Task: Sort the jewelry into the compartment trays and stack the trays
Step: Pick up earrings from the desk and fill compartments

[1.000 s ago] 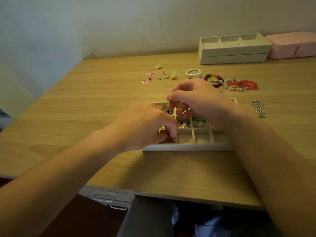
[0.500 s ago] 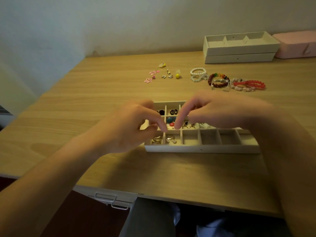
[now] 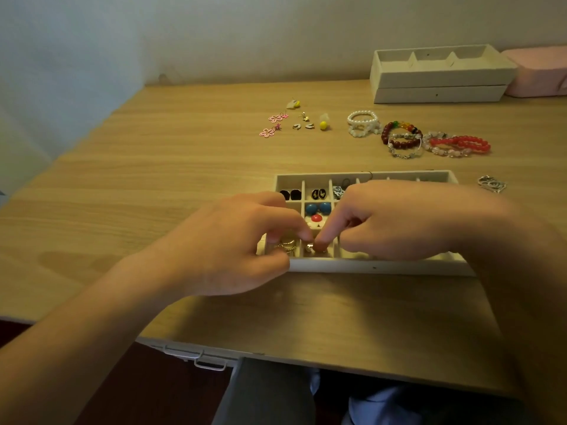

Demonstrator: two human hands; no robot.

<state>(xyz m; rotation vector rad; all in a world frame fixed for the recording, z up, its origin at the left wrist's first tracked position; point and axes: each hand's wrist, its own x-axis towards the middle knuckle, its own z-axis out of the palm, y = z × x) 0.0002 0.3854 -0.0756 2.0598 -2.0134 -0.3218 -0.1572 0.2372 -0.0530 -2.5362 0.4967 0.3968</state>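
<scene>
Our left hand (image 3: 233,246) curls over the left front corner of the compartment tray (image 3: 368,266); we cannot tell whether it pinches anything. Just right of it, our right hand (image 3: 399,222) pokes an index fingertip (image 3: 320,244) into a front cell, its grip likewise hidden. The white tray lies under both hands, long axis left to right, holding gold rings (image 3: 287,244) and blue studs (image 3: 311,209).

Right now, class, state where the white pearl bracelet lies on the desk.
In the head view, the white pearl bracelet lies beyond the compartment tray, with the yellow earring on its left and the dark red bead bracelet on its right.
</scene>
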